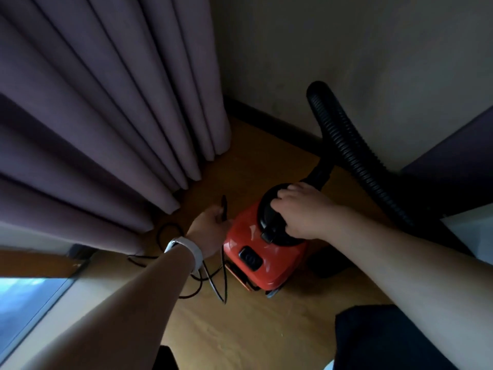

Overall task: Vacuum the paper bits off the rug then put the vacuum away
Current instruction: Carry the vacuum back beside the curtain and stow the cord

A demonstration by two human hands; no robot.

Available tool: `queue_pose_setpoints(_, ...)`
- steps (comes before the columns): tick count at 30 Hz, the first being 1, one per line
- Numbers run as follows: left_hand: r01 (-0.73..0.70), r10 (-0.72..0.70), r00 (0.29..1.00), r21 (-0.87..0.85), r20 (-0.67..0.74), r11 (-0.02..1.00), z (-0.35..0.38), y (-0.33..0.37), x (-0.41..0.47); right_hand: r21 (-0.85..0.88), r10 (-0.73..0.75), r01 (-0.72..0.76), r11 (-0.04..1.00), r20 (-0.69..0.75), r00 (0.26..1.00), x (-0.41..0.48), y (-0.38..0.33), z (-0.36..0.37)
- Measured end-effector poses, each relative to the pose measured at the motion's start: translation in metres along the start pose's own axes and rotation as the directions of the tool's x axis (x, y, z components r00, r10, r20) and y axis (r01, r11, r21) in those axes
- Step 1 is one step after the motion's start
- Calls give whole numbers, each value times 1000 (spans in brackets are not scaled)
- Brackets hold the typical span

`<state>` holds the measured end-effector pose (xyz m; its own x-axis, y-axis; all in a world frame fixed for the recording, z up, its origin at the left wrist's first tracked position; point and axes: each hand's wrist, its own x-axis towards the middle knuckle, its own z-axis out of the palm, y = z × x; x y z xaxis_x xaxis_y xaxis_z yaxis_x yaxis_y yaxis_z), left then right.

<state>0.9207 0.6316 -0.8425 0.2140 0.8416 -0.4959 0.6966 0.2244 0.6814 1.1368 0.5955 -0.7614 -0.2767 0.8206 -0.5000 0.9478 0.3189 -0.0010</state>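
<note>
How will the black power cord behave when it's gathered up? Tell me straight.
Likely floppy: the cord lies in loose loops on the floor. It may tangle, since strands cross beside the vacuum. Probably light; the left hand holds it alone.

Our right hand [301, 209] is curled round the black handle [268, 206] on top of the red vacuum [253, 247], which stands on the wooden floor [240, 329]. At nine o'clock from the vacuum, our left hand [210, 228], a white band [188, 248] on its wrist, holds a loop of the black cord [224, 202]. More cord lies tangled on the floor at seven o'clock. The ribbed black hose [354, 156] arches up at one o'clock against the wall [346, 49]. Purple curtains [106, 102] hang at ten o'clock.
</note>
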Motion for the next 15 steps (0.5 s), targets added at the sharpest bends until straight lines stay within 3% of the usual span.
queue_pose_setpoints(4, 17, -17, 1000, 14, -16, 1000, 1, -8, -4, -108, -84, 89, 990, 45, 995, 12, -12, 6)
queue_pose_setpoints(10, 72, -52, 989, 141, -140, 987, -3, -5, -11, -63, -164, 169, 984, 76, 984, 14, -13, 4)
queue_pose_setpoints(15, 171, -64, 970, 470, -235, 866, -30, -32, -16, -47, -176, 177, 983, 27, 984, 10, -1, -5)
